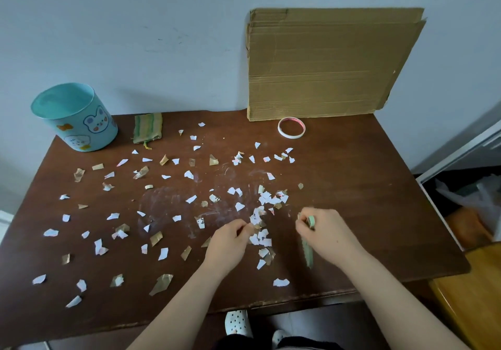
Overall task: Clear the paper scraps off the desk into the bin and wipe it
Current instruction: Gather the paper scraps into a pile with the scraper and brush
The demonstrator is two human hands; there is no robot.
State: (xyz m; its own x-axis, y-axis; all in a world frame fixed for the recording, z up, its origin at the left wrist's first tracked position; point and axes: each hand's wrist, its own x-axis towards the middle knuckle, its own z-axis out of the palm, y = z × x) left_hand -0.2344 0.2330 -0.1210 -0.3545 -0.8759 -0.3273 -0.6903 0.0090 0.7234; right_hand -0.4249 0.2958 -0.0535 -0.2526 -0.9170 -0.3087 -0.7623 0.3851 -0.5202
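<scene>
**Hands at the scrap pile**

Your left hand pinches torn white paper scraps on the dark brown wooden desk. Your right hand curls round a small pale-green roll, too blurred to identify. The light-blue round bin stands at the far left.

Paper scraps lie scattered over the bench. The bin stands back left, a cloth just right of it; cardboard leans back right, a tape ring before it.

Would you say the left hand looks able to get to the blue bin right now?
Probably yes: only flat paper scraps lie on the desk between the left hand and the blue bin, nothing upright, though it stands at the far corner.
</scene>
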